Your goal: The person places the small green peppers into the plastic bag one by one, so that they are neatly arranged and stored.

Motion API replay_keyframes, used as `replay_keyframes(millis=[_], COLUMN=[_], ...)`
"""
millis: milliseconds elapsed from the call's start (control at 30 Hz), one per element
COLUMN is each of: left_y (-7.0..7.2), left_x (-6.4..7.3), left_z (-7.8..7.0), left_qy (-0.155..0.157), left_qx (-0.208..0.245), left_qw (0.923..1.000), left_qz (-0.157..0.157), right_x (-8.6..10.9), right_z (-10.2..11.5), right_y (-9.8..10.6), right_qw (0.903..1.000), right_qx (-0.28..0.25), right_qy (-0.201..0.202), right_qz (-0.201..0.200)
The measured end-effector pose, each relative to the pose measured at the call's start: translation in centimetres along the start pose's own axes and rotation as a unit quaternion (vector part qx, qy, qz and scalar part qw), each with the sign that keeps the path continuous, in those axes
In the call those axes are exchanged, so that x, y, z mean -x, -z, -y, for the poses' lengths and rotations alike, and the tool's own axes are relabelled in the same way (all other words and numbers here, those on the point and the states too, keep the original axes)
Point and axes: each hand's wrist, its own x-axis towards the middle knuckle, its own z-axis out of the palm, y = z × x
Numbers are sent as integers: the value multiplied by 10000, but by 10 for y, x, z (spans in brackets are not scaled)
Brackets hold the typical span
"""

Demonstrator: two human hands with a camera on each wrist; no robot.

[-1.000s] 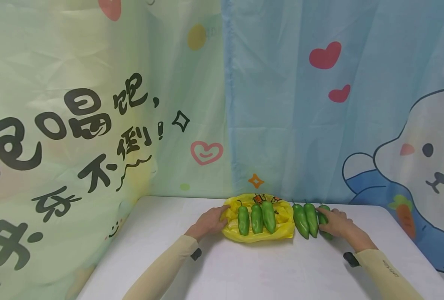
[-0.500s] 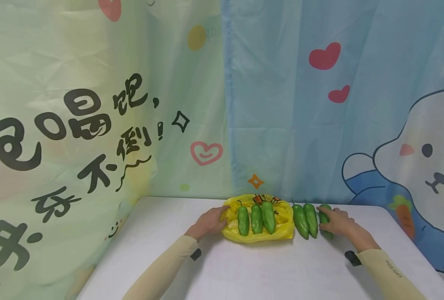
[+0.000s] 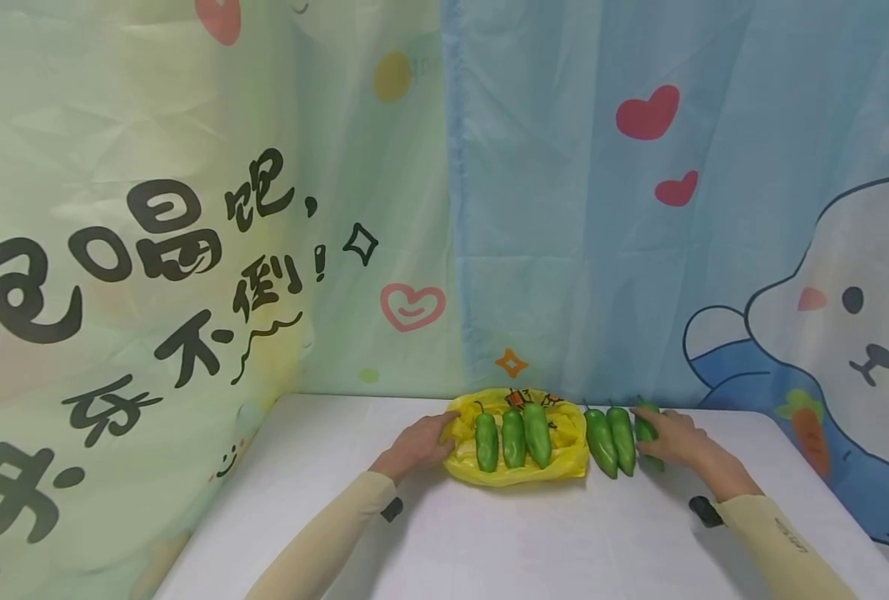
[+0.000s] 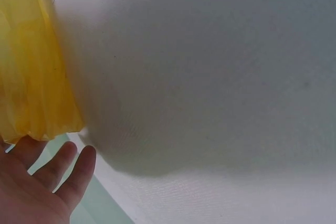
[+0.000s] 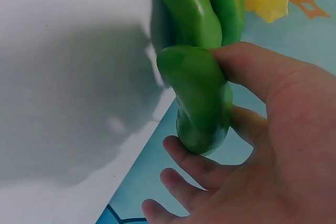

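Note:
In the head view, a yellow plastic bag (image 3: pixel 474 477) lies on the white table with three green peppers (image 3: pixel 514 439) on it in a row. My left hand (image 3: pixel 420 442) touches the bag's left edge; its fingers look loosely extended in the left wrist view. To the right of the bag, two more green peppers (image 3: pixel 611 442) lie side by side. My right hand (image 3: pixel 676 437) pinches a third green pepper (image 5: pixel 197 95) between thumb and fingers, just right of that pair. Part of this pepper is hidden by the hand in the head view.
The white table (image 3: pixel 489 542) ends at its back edge against a printed curtain (image 3: pixel 526 208). Another curtain (image 3: pixel 152 333) with large dark lettering hangs along the left side. A black wrist device (image 3: pixel 705 511) shows below the right forearm.
My right hand has shifted the pepper slightly away and to the left within the last half second, and its stem now shows. The left hand and the bag stay put.

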Motion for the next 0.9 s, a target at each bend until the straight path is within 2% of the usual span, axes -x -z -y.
replay_keyframes(millis=[433, 900], left_y=[0, -1], left_x=[1, 0], left_z=[1, 2], left_qy=[28, -83], left_qx=[-2, 34], left_qw=[10000, 10000], left_qz=[9, -8], right_x=[0, 4], right_z=[13, 22], right_y=[5, 10], right_qw=[9999, 9996], right_qx=[42, 74], right_qy=[48, 266], right_qz=[100, -13])
